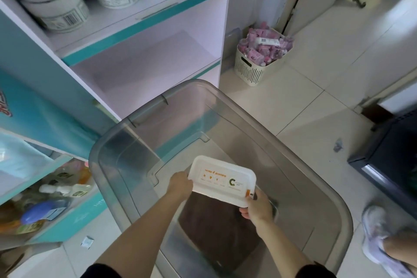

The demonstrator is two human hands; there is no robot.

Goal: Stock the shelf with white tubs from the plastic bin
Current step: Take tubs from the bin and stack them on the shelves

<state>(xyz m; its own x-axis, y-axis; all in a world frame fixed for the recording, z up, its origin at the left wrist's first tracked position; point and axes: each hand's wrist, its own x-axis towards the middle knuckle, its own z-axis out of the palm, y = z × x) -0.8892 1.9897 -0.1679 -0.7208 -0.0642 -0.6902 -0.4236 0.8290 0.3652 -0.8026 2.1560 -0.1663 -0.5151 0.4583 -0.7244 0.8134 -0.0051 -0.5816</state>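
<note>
A person holds a flat white rectangular plastic tub [222, 179] over the open translucent grey plastic bin [108, 142], left hand [180, 185] and right hand [259, 209] gripping opposite ends. Held only by its edges, it could slip, or clip the bin's rim, before reaching the white shelf [144, 67].

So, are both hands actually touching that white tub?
Touching. The head view shows the left hand gripping the left end of the white tub and the right hand gripping its right corner, with no gap at either.
</note>
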